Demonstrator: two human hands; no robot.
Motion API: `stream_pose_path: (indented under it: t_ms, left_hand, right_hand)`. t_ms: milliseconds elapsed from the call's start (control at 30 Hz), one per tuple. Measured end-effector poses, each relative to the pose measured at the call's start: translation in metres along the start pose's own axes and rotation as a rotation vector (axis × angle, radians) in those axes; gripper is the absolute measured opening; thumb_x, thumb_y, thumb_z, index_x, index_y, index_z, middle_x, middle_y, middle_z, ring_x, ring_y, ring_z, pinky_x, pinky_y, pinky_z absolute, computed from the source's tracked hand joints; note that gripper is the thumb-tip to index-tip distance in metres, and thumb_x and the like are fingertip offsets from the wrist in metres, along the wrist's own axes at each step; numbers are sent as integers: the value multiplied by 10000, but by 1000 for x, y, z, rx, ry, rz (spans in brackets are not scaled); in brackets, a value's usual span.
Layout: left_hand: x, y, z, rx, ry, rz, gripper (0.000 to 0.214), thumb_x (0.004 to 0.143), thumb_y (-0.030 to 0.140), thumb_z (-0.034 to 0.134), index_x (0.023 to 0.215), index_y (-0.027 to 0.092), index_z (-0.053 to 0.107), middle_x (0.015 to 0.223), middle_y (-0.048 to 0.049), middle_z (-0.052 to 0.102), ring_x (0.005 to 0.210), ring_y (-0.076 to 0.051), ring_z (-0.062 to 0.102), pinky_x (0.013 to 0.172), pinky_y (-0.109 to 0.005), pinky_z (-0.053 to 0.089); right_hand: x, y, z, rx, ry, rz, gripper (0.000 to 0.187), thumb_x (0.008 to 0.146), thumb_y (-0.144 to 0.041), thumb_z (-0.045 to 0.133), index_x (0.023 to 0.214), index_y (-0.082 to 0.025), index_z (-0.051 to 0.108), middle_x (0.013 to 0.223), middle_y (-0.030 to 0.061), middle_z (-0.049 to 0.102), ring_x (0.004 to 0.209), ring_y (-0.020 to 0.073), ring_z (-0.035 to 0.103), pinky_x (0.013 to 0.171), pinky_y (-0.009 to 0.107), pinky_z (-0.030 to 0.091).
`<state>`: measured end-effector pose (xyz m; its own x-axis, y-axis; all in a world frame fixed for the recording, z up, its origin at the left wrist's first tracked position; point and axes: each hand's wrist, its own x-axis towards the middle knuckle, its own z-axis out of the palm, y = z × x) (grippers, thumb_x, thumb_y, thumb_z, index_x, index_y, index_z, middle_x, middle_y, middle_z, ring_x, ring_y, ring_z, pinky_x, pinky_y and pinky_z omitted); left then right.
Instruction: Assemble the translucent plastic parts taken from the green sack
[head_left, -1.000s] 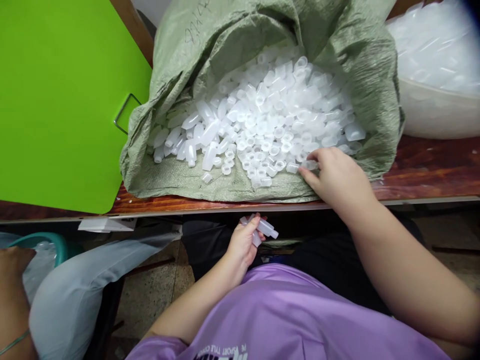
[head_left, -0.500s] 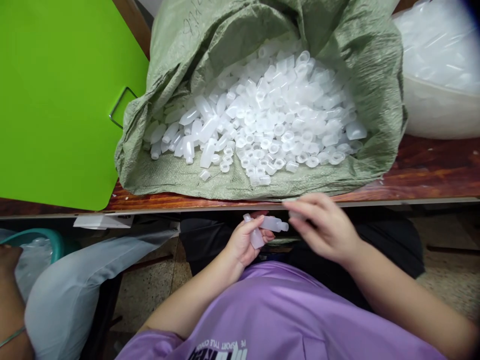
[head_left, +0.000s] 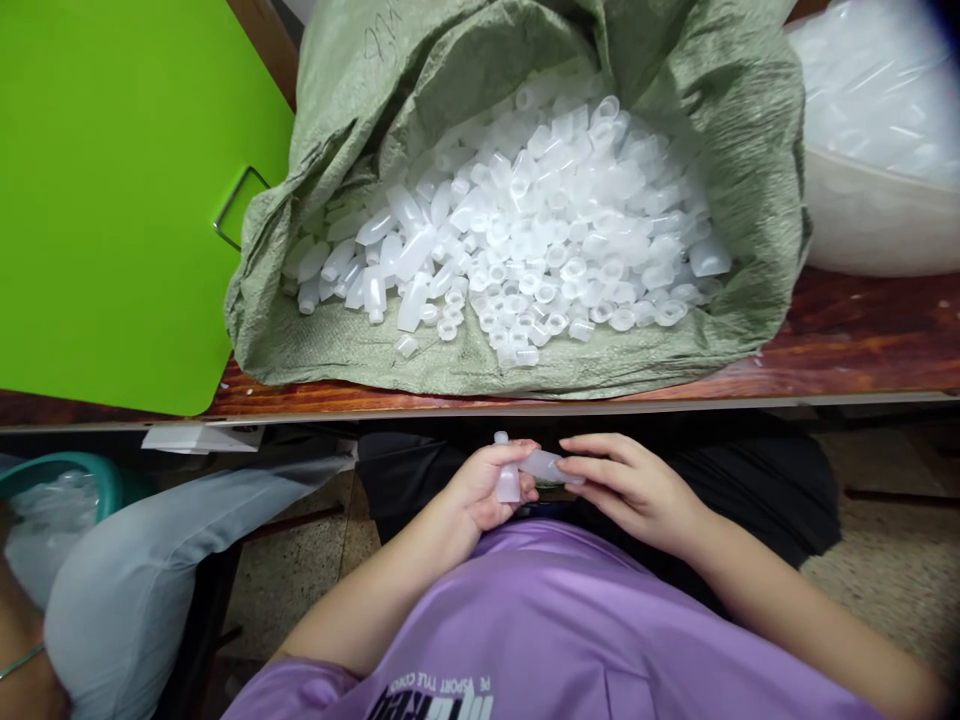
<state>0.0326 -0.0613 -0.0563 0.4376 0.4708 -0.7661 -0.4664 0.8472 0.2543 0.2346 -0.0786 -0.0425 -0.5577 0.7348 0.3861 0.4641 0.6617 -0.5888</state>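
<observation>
My left hand (head_left: 484, 487) is closed around two small translucent plastic bottles (head_left: 508, 480) below the table edge, over my lap. My right hand (head_left: 626, 485) meets it from the right, fingertips pinched at the neck of the sideways bottle (head_left: 544, 465), holding a small piece I cannot make out. Above them an open green woven sack (head_left: 352, 345) lies on the wooden table (head_left: 847, 345), full of several white bottles and caps (head_left: 525, 230).
A bright green board (head_left: 112, 200) with a metal clip covers the table's left part. A white bag of plastic parts (head_left: 877, 150) stands at the right. At lower left sit a teal basket (head_left: 67, 475) and another person's arm (head_left: 26, 670).
My right hand left the heap in the sack, came down past the table edge and now touches the bottle in my left hand. The left hand stayed in place.
</observation>
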Motion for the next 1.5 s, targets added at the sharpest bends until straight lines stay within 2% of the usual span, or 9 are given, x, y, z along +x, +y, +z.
stream_pose_path:
  t_ms: [267, 500, 667, 800, 933, 1100, 1233, 1333, 1500]
  left_hand:
    - [-1, -2, -2, 189, 102, 114, 132, 698, 118, 622, 810, 113, 553, 497, 3, 540, 385, -99, 509, 445, -242, 486]
    - [-6, -5, 7, 261, 109, 316, 243, 636, 223, 702, 784, 126, 535, 524, 2, 568, 400, -103, 520, 463, -242, 464]
    - [-2, -4, 8, 282, 155, 415, 280, 638, 242, 698, 821, 118, 526, 540, -4, 582, 429, -98, 527, 474, -223, 448]
    - [2, -5, 6, 295, 158, 407, 315, 628, 255, 713, 838, 123, 519, 586, -9, 601, 438, -104, 536, 480, -239, 450]
    - [3, -6, 6, 298, 159, 417, 310, 634, 267, 709, 829, 115, 523, 576, -10, 598, 440, -101, 534, 483, -233, 444]
    - [-1, -6, 7, 316, 150, 435, 336, 603, 261, 730, 816, 130, 506, 682, -34, 643, 431, -97, 538, 473, -237, 444]
    - [2, -6, 2, 331, 143, 436, 314, 617, 272, 722, 808, 127, 518, 588, -9, 606, 419, -101, 526, 465, -236, 437]
    - [6, -8, -1, 339, 148, 420, 297, 618, 275, 714, 793, 126, 526, 513, 11, 566, 402, -104, 509, 454, -240, 437]
    - [7, -10, -4, 347, 185, 485, 257, 619, 251, 698, 761, 130, 520, 522, 12, 573, 371, -93, 485, 432, -234, 421]
  right_hand:
    - [-10, -2, -3, -251, -100, -264, 312, 907, -131, 386, 1122, -207, 598, 1095, 70, 667, 1009, 176, 617, 806, 297, 538]
    - [-6, 2, 17, -37, -142, 374, 430, 933, -372, 327, 706, -198, 649, 600, 20, 625, 539, 130, 607, 523, 247, 515]
    - [-14, 5, 32, 68, 15, 459, 350, 830, -428, 515, 1063, -175, 579, 1021, 113, 646, 898, 217, 635, 754, 346, 534]
    - [-20, 9, 42, 331, -70, 671, 344, 918, -404, 332, 902, -185, 597, 737, 44, 673, 659, 168, 655, 615, 297, 549]
    - [-20, 7, 45, 188, 54, 547, 300, 830, -395, 518, 1038, -185, 569, 987, 94, 658, 883, 212, 638, 759, 346, 528]
    - [-17, 4, 43, 151, -55, 561, 256, 880, -384, 432, 818, -195, 594, 703, 20, 615, 623, 150, 600, 569, 267, 508]
    - [-15, 8, 40, -112, 79, 344, 350, 818, -379, 538, 1092, -161, 536, 1004, 127, 611, 876, 224, 609, 759, 372, 519]
    - [-14, 11, 38, -131, 22, 187, 215, 852, -301, 498, 1020, -182, 561, 916, 102, 639, 827, 207, 609, 736, 354, 520]
    - [-11, 8, 45, 77, 12, 349, 196, 851, -341, 492, 916, -176, 576, 742, 53, 600, 665, 161, 581, 541, 260, 498]
